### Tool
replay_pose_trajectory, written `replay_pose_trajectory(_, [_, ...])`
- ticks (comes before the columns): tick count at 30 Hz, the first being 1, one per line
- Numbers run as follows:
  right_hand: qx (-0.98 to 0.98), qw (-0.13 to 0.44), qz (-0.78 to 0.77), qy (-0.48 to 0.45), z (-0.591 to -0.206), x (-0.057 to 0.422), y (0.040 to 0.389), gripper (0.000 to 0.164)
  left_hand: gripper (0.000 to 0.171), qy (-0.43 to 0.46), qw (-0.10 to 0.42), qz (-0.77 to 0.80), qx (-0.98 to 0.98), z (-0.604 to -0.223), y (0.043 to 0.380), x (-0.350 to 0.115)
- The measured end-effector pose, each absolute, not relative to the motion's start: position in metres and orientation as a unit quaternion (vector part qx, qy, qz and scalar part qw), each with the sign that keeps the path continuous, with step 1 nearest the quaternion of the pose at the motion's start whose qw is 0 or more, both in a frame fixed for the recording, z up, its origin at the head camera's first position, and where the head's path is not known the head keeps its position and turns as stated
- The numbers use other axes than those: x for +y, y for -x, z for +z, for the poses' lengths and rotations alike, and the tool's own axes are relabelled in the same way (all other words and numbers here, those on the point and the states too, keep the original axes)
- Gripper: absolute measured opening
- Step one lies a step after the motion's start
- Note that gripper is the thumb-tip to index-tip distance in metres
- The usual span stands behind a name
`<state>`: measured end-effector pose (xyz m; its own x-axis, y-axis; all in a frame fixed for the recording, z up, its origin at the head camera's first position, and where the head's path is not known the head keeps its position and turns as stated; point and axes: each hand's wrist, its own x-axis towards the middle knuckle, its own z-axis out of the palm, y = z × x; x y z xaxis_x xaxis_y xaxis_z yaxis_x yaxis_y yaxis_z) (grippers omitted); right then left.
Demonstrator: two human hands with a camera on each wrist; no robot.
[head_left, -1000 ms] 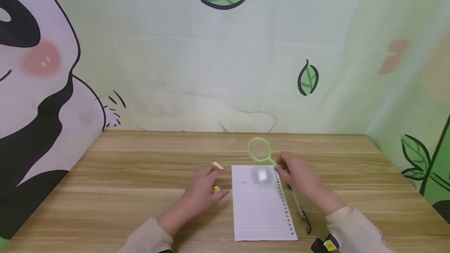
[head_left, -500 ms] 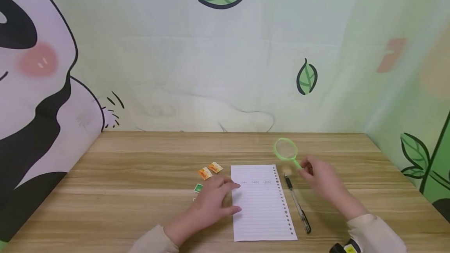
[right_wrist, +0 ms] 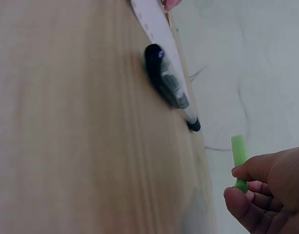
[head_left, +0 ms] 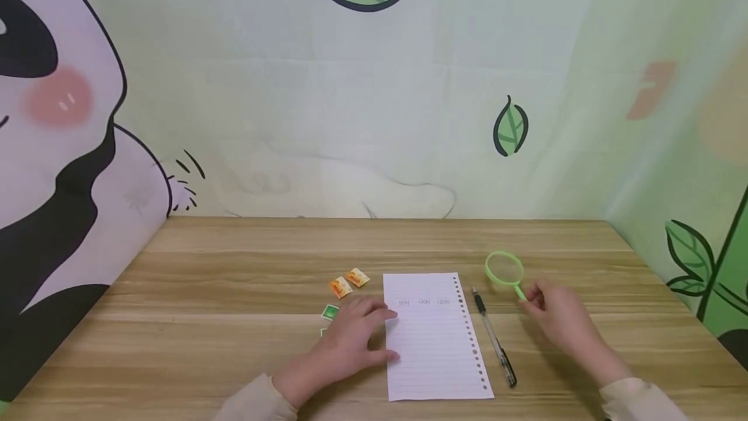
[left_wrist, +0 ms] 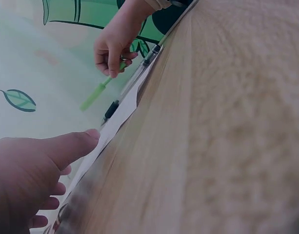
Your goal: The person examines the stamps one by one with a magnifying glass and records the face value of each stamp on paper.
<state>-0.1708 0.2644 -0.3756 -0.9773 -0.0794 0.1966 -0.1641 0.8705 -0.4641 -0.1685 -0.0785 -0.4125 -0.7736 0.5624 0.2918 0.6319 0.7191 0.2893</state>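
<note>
My right hand (head_left: 565, 317) pinches the handle of a green magnifying glass (head_left: 504, 268), right of the paper and above the table. In the right wrist view the magnifying glass (right_wrist: 239, 155) shows edge-on between thumb and fingers. My left hand (head_left: 349, 336) lies at the left edge of a lined sheet of paper (head_left: 435, 349), thumb and fingertips reaching over it with fingers spread. Faint handwriting runs across the sheet's upper part. Just right of the sheet lies a clear pen (head_left: 493, 336) with black ends. The left wrist view shows the left hand (left_wrist: 37, 170) beside the paper's edge.
Two small orange stamp-like pieces (head_left: 341, 287) lie beyond the left hand. A green one (head_left: 330, 312) with a white border is beside that hand, and another is mostly hidden under it. A wall with painted leaves stands behind the wooden table (head_left: 234, 278).
The right hand has carried the magnifying glass rightward off the paper, past the pen, and lower. The left hand has shifted from the small pieces to the paper's left edge, uncovering them.
</note>
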Motion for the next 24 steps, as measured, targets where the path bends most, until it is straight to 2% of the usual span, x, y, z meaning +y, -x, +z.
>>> replay_pose_trajectory(10, [-0.963,0.036,0.267,-0.027,-0.39,0.273,0.165,0.009,0.053,0.3,0.037,-0.183,-0.936,-0.414,0.17,-0.079])
replay_pose_trajectory(24, [-0.966,-0.001,0.26,-0.01,-0.393,0.279,0.163,0.011,0.053,0.294,0.026,-0.181,-0.938,-0.413,0.17,-0.078])
